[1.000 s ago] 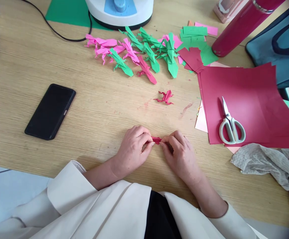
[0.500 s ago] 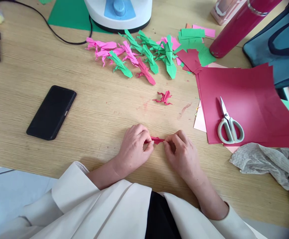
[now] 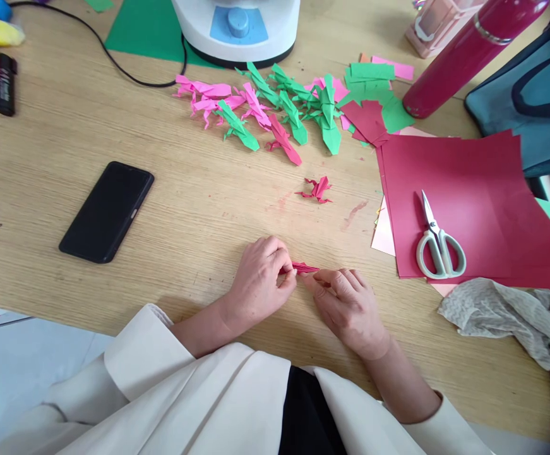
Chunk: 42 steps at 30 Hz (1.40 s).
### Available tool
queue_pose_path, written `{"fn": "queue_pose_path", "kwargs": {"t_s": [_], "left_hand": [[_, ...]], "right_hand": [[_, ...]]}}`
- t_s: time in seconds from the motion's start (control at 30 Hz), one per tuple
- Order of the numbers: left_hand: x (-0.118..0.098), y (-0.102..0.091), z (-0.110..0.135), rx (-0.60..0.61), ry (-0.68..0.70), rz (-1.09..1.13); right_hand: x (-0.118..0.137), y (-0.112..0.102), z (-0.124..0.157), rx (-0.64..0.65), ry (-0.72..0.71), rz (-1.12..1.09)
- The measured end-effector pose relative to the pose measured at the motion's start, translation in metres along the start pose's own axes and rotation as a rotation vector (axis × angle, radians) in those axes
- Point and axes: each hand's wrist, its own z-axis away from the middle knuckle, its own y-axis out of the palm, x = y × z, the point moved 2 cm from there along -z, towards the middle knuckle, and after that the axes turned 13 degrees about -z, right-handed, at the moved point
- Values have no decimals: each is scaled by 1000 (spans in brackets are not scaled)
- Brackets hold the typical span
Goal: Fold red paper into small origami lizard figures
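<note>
My left hand (image 3: 261,281) pinches the left end of a small folded red paper piece (image 3: 305,268) lying near the table's front edge. My right hand (image 3: 345,303) lies just right of it, its fingers curled against the piece's right end from below. A finished small red paper figure (image 3: 317,189) rests on the wood a little farther off. Behind it lies a heap of pink and green folded paper figures (image 3: 275,107).
A black phone (image 3: 107,212) lies to the left. Red paper sheets (image 3: 473,189) with grey-handled scissors (image 3: 438,243) on them are at the right, a grey cloth (image 3: 506,313) below them. A red bottle (image 3: 464,54), a white device (image 3: 237,28) and a dark bag (image 3: 535,88) stand at the back.
My right hand has slid down and towards me, so more of the red piece shows. My left hand keeps its pinch. The view has shifted slightly.
</note>
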Motion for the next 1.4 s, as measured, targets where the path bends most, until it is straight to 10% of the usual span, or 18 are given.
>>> {"fn": "queue_pose_path", "kwargs": {"t_s": [1.4], "left_hand": [[0, 3, 1, 29, -6, -42]], "right_hand": [[6, 0, -10, -143, 67, -140]]}}
